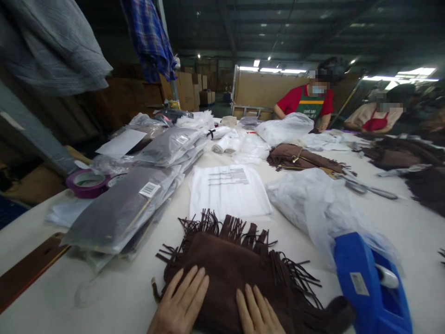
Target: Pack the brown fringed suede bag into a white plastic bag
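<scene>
A dark brown fringed bag [222,260] lies flat on the white table in front of me, its fringe spread along the far and right edges. My left hand [184,297] rests on its left part with the fingers stretched out. On the nearer right part lies my right hand [255,311], palm down, fingers extended and slightly apart. Just beyond the fringe is a stack of white printed plastic bags [231,190]. A blue tape dispenser [365,283] stands to the right of the bag.
Bagged goods with barcode labels [118,208] are piled at left, beside a purple tape roll [86,182] and a brown wooden strip [29,269]. Clear plastic bags [313,199] lie at right. More brown fringed pieces [299,157] lie farther back. Two people [309,104] work across the table.
</scene>
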The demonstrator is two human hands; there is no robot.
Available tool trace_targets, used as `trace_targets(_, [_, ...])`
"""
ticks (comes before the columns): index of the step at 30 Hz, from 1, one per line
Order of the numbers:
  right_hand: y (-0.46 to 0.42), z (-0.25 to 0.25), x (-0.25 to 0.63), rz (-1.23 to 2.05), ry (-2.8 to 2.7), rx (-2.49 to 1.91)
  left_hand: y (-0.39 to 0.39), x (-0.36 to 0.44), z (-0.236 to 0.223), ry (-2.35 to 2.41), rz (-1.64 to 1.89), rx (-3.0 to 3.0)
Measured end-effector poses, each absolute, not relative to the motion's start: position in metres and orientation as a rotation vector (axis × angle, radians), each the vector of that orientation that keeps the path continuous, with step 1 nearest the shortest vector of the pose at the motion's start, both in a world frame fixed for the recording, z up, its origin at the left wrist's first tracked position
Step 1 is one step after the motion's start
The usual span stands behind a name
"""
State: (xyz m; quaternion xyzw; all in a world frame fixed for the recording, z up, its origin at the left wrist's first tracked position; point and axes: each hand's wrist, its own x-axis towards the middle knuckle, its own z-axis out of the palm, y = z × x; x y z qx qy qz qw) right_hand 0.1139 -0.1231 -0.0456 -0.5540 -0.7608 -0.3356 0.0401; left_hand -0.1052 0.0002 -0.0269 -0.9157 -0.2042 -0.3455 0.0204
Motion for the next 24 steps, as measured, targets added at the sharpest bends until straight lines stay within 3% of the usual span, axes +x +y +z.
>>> trace_targets(8, [-0.127,-0.026,0.101,-0.796,-2.035,-1.892,0.023,-0.095,0.002,-0.303,-1.004,-2.706])
trace_targets(14, [-0.119,-0.018,0.078,-0.656,-1.945,-1.939,0.012,-0.103,0.004,-0.35,-0.704,-2.675])
trace_targets(18, [-0.093,-0.007,0.061,-0.67,-1.833,-1.946,0.014,-0.097,0.004,-0.323,-0.744,-2.641])
trace_targets(24, [-0.084,0.031,0.059,-0.658,-1.822,-1.865,0.015,-0.095,0.043,-0.305,-0.801,-2.767])
